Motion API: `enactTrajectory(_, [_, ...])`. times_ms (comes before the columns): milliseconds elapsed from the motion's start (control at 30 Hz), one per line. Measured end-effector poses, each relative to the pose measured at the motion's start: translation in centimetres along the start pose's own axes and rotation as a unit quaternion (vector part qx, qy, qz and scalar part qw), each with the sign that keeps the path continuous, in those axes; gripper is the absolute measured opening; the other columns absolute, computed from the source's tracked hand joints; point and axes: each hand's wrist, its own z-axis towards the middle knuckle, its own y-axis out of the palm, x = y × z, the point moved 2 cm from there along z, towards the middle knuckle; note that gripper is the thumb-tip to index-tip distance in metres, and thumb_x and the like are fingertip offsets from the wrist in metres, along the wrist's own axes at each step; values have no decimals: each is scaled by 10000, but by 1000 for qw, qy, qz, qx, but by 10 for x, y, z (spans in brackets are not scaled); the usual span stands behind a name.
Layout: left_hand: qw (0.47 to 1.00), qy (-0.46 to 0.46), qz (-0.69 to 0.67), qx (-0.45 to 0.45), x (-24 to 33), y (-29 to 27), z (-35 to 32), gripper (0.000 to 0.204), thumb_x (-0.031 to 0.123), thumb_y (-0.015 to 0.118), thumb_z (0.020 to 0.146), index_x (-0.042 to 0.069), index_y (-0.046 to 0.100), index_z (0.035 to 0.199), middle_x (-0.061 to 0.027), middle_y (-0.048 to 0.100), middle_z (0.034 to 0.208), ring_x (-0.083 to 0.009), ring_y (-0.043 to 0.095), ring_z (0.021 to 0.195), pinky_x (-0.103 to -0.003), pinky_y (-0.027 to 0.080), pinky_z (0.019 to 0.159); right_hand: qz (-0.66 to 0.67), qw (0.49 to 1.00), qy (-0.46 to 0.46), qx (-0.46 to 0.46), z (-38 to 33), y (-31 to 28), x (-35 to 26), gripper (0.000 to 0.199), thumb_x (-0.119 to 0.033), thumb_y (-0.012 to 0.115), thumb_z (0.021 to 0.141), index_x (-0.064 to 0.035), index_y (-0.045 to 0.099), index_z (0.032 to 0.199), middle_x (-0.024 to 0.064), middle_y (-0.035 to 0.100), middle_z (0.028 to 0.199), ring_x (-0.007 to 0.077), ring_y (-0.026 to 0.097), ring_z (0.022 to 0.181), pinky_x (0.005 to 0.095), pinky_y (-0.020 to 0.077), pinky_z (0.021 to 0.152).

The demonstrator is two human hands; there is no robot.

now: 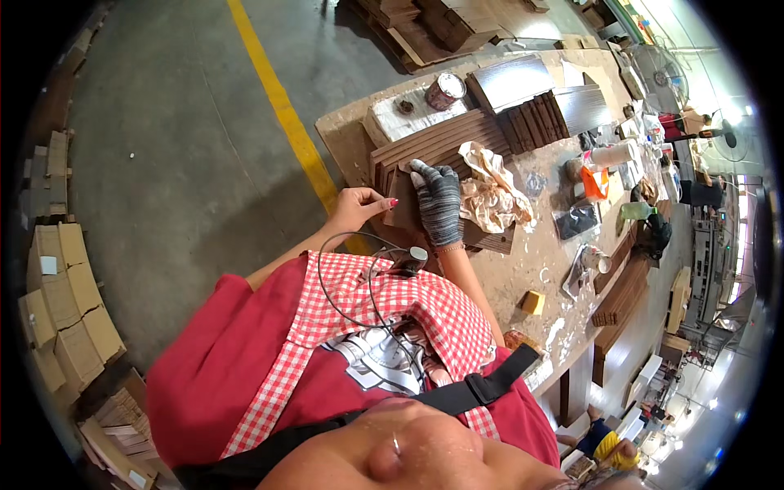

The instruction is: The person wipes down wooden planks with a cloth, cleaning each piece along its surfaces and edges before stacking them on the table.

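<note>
My bare left hand [364, 209] is closed in a pinch at the near left edge of a brown wood-look board [403, 209], with a red-painted nail against it. My right hand [439, 201], in a grey striped glove, lies on that board with its fingers stretched over it; its palm side is hidden. Under and beyond the board, similar brown panels [445, 140] are stacked on the workbench [527, 265]. Touching the gloved hand's right side is a crumpled cream cloth or paper [493, 196].
A stained paint can [446, 91] stands on a white block [392, 122] at the bench's far side. More brown boards [535, 122], an orange item [595, 183] and a yellow sponge-like block [533, 303] sit on the bench. A thin black cable [320, 237] loops by my apron.
</note>
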Motion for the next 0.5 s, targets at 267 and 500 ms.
enactTrajectory(267, [999, -10, -38, -1, -7, 8, -12, 259, 255, 735, 830, 1, 690, 806, 22, 634, 710, -41, 519, 640, -208, 417, 599, -31, 999, 0, -31, -9, -4, -2, 217, -153, 650, 826, -96, 695, 1030, 146, 587, 826, 317, 534, 839, 404, 438, 758])
enactTrajectory(500, [1000, 9, -15, -3, -10, 8, -6, 252, 242, 726, 839, -2, 683, 794, 22, 632, 704, -38, 515, 639, -204, 417, 598, 50, 991, -37, 115, 12, 5, 20, 180, -161, 638, 852, -98, 689, 1013, 147, 621, 859, 311, 572, 813, 399, 460, 740])
